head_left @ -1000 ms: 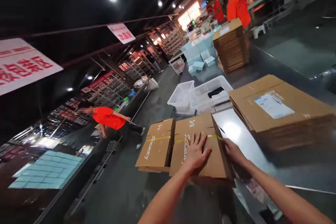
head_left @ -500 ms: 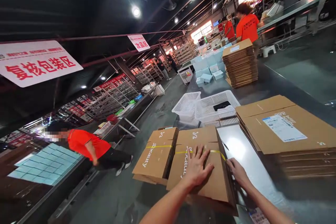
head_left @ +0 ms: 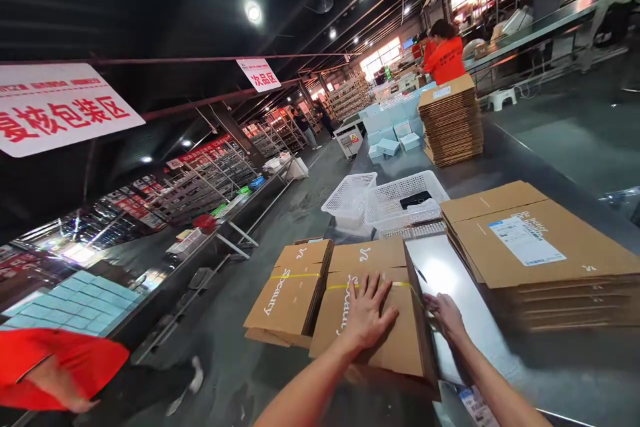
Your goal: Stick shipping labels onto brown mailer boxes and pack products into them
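Head view: my left hand [head_left: 370, 315] lies flat, fingers spread, grasping nothing, atop the stack of flat brown cardboard cartons [head_left: 401, 343] with a narrow yellow strap [head_left: 338, 287], near the white perforated plastic basket [head_left: 349, 199]. Right hand [head_left: 448, 317] is at its right edge (can't tell if I'm pinching anything). Uneven strap tension could skew the cartons.

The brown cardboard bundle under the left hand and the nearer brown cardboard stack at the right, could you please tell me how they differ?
The brown cardboard bundle has the left hand on top, whereas the nearer brown cardboard stack has no hand on it. A thin yellow band crosses the bundle; the stack shows none. The stack carries a rectangular white-and-blue label; the bundle's top shows none. Both are layered brown cardboard with white print.
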Demonstrator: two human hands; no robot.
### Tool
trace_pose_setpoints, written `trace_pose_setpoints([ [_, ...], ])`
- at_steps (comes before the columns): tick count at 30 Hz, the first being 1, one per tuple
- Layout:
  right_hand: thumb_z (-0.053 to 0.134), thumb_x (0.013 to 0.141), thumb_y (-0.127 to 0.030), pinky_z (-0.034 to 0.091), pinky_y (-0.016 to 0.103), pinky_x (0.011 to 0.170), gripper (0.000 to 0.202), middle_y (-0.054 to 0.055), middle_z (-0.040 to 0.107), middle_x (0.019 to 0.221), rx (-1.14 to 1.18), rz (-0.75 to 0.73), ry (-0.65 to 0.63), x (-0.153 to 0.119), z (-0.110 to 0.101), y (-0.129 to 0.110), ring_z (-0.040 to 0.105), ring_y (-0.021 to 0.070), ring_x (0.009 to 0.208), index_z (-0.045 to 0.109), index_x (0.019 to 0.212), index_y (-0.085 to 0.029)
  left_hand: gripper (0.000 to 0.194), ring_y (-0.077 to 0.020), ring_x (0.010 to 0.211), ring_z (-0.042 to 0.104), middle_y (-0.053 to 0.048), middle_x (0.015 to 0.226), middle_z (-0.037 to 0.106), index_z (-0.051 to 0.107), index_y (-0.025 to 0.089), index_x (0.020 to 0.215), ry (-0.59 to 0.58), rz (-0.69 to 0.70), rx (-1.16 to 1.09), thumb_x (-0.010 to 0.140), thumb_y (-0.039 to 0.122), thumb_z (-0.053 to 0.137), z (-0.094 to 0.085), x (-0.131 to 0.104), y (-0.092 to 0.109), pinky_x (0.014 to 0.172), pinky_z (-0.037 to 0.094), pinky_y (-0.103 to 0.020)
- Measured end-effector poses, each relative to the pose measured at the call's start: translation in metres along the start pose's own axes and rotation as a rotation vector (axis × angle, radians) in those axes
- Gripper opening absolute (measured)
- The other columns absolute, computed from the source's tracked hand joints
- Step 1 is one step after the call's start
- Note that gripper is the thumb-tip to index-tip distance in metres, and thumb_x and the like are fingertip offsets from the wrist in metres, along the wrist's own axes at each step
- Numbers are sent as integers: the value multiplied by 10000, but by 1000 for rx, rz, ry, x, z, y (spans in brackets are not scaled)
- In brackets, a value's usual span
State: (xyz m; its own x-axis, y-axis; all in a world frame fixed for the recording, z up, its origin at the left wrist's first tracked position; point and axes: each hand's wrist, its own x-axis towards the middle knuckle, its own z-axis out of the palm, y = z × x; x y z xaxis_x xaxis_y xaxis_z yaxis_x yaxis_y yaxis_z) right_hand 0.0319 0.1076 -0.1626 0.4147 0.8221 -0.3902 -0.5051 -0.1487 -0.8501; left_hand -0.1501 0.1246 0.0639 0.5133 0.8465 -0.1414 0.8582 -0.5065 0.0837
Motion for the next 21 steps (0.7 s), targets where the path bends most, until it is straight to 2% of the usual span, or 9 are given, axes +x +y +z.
trace_pose_setpoints([
  [3,623,574,-744,543,378,648,533,1,553,552,137,76,32,-11,7,1,598,204,563,466,653,-241,601,-285,1503,194,27,1623,254,338,422,1498,6,-1,2,933,605,431,1,-1,0,1203,47,-642],
  [5,668,573,-724,558,393,744,531,7,610,629,95,44,30,-21,5,-6,635,213,653,531,724,-234,607,-287,1502,197,29,1621,261,333,424,1499,6,0,0,931,614,428,0,-1,1,1201,50,-645],
  [7,685,638,-668,520,409,926,531,56,706,929,-37,-89,-91,-30,3,-21,663,246,940,623,937,-233,609,-290,1504,190,27,1622,260,334,419,1500,6,-1,2,930,611,431,-1,-1,2,1199,44,-649],
  [9,626,744,-638,429,404,1063,536,80,661,1206,-184,-241,-243,-39,5,-38,581,252,1175,629,1106,-243,605,-291,1505,182,22,1622,261,342,408,1500,10,-1,5,934,599,436,-2,0,3,1198,35,-648],
  [10,577,793,-633,412,398,1075,510,85,647,1232,-244,-288,-299,-42,7,-46,563,251,1194,632,1112,-239,601,-292,1505,183,20,1622,262,346,403,1499,13,-1,7,936,591,437,-3,0,4,1198,32,-647],
  [13,475,864,-629,466,368,945,455,73,664,1022,-360,-327,-355,-48,13,-60,598,238,1005,625,975,-214,597,-300,1502,191,13,1619,270,356,386,1499,9,-1,12,939,567,450,-5,1,7,1196,36,-650],
  [17,468,851,-666,453,319,739,457,9,561,791,-373,-297,-414,-46,19,-69,533,195,775,530,811,-215,635,-322,1498,197,-33,1618,276,358,332,1510,30,-26,49,923,518,513,-8,-2,11,1195,71,-652],
  [19,488,817,-703,424,304,693,491,-9,514,737,-348,-266,-443,-43,21,-72,493,180,731,504,769,-215,630,-325,1504,174,-42,1621,265,360,333,1510,67,18,79,923,481,535,-10,-5,11,1199,74,-642],
  [21,512,778,-736,390,286,644,531,-21,474,689,-317,-219,-465,-39,22,-73,453,164,691,476,709,-210,570,-320,1503,178,-9,1614,286,385,390,1486,67,104,81,938,469,519,-10,-8,10,1196,69,-648],
])
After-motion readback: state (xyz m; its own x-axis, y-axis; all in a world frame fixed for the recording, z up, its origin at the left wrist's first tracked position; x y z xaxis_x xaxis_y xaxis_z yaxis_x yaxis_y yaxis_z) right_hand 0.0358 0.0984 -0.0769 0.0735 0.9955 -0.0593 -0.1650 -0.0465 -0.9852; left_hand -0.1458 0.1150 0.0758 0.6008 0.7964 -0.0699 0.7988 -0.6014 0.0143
